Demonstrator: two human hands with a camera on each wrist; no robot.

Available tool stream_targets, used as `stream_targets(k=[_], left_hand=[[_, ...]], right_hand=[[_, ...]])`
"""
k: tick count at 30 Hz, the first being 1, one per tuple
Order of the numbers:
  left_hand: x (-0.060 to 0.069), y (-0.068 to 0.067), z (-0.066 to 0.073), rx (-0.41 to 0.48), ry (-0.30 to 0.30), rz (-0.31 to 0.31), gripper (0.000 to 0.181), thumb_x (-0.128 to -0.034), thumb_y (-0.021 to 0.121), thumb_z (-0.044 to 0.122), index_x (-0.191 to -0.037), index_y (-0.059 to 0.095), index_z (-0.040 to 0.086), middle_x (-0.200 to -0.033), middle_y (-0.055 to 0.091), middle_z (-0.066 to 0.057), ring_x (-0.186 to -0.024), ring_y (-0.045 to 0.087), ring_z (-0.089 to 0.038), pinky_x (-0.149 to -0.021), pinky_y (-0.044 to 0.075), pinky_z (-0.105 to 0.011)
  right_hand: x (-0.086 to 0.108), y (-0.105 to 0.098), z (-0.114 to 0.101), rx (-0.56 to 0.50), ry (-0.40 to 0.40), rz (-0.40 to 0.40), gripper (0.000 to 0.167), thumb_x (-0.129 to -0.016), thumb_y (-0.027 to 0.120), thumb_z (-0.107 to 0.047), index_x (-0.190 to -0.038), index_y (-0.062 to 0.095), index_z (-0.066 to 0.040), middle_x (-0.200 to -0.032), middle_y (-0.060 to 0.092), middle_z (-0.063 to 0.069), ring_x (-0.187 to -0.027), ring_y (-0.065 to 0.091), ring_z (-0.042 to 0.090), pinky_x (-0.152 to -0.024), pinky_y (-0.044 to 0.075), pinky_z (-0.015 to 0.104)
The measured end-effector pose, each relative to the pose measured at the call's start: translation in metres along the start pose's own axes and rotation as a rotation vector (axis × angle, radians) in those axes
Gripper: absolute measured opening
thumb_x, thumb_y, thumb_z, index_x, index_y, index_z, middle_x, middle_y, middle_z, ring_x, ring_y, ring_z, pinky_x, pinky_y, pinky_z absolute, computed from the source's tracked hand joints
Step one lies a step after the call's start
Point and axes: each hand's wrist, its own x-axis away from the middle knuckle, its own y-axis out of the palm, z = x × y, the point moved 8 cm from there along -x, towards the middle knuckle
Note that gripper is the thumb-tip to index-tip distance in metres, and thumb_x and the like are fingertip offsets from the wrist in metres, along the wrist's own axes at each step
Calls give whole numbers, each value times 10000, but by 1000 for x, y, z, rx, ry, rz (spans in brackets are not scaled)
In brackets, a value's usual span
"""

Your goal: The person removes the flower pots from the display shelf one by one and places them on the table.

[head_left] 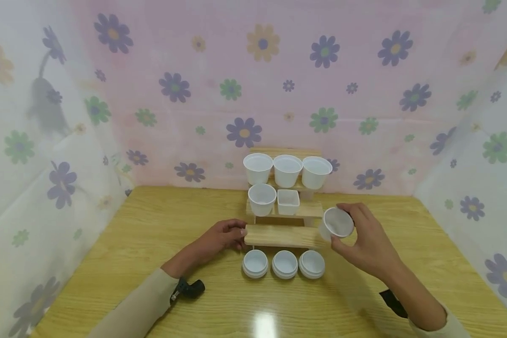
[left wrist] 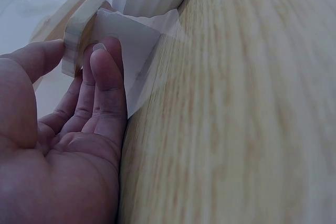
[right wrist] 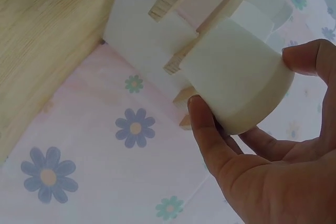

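Note:
My left hand [head_left: 219, 237] pinches the left end of the lowest step [head_left: 283, 235] of a tiered wooden stand. In the left wrist view its thumb presses the board's end [left wrist: 76, 38] from above, with fingers underneath. A round white plastic cup [head_left: 337, 223] is held between the thumb and fingers of my right hand [head_left: 373, 246], just off that step's right end. The right wrist view shows this cup [right wrist: 236, 72] gripped near its base. Another round cup [head_left: 262, 202] and a square cup [head_left: 288, 203] stand on the middle step.
Three round cups [head_left: 287, 171] line the top step. On the table [head_left: 152, 225], in front of the stand, sit three low white pots [head_left: 285, 264]. Flowered cloth [head_left: 279, 103] walls the table at the back and both sides.

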Motion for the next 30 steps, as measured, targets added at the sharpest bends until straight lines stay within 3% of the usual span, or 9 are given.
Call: stream_targets(k=[11,30], left_hand=[[1,0,0,-14,-2,3,450,-1110,587,240,-1437,513,-60,-1070,711,-121,-998,693,-220,-867,600,-318],[1,0,0,-20,-6,4,482,-1111,580,238,-1455,479,-84,-1070,711,-110,-1000,702,-197,-872,595,-297]], right_hand=[[11,2,9,10,32,-69,659,-819,802,-50,-1430,556,-11,-1257,565,143,-993,604,261,-756,575,477],[17,10,17,21,109,-277,647,-806,826,-103,-1386,557,-4,-1241,553,167,-960,622,273,-722,557,378]])
